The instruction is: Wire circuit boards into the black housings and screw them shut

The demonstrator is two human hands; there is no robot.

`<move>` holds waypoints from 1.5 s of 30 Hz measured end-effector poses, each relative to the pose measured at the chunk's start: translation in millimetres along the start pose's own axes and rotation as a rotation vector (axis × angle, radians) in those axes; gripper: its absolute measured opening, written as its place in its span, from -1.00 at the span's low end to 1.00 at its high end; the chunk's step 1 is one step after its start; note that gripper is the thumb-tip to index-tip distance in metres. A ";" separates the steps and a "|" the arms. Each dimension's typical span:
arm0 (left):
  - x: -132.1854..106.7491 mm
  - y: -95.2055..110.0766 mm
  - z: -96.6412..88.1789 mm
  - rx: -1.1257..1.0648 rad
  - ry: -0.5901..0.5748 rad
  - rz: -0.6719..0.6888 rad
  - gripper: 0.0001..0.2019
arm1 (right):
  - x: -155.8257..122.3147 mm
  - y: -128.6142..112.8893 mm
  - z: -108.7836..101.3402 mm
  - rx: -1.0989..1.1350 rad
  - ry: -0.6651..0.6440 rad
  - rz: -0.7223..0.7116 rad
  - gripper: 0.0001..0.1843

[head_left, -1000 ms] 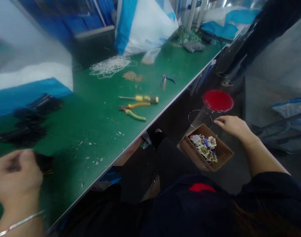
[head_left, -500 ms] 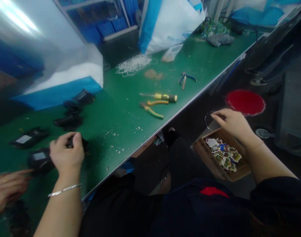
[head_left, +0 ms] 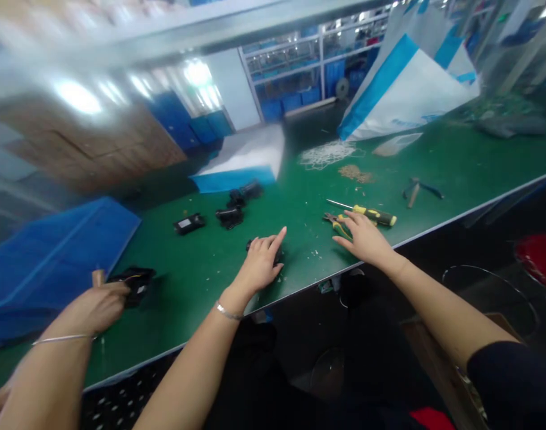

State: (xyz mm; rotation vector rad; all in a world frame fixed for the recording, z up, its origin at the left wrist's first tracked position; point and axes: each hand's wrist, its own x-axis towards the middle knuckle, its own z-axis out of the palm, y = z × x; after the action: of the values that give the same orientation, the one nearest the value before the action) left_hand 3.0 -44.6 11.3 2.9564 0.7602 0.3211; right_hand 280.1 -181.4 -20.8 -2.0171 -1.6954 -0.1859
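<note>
My left hand (head_left: pixel 257 263) rests over a small black plastic part (head_left: pixel 279 255) near the bench's front edge. Its fingers curl over the part, the index finger pointing forward, and most of the part is hidden beneath. My right hand (head_left: pixel 360 236) is open, fingers spread, above the yellow-and-green handles of the pliers (head_left: pixel 339 227); the palm covers some of them. Just beyond lies a screwdriver (head_left: pixel 375 215) with a yellow-and-black handle. Further back are more black parts (head_left: pixel 230 216) and a black part with a white label (head_left: pixel 189 223).
At left a co-worker's hand (head_left: pixel 96 307) holds another black part (head_left: pixel 138 283). Blue-handled pliers (head_left: pixel 422 190), white wire pieces (head_left: pixel 329 154) and small brown bits (head_left: pixel 355 173) lie on the green bench (head_left: pixel 196 269). Behind stands a white-and-blue bag (head_left: pixel 407 95); a red stool (head_left: pixel 539 260) is at right.
My right hand has moved from above the floor box to the pliers on the bench, its fingers opening. My left hand stays at the black part. The view has swung left and up.
</note>
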 end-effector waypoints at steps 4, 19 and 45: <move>-5.8 -9.4 -1.8 -0.157 0.028 -0.045 0.10 | 2.0 -10.7 30.0 -0.115 0.014 0.081 -0.28; -9.9 -16.7 -8.2 -0.270 0.139 -0.094 -0.56 | 19.4 74.0 -4.5 -0.284 -0.065 0.397 -0.44; 17.7 -28.8 32.7 -0.452 0.360 -0.573 -0.68 | -115.2 -129.5 -12.2 1.730 -0.761 0.940 -0.60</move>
State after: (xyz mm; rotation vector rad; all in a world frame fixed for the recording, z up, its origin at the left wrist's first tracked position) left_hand 11.9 -11.4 -20.9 2.1694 1.3168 0.8492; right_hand 134.0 -275.5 -20.8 -1.0984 -0.3564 1.7996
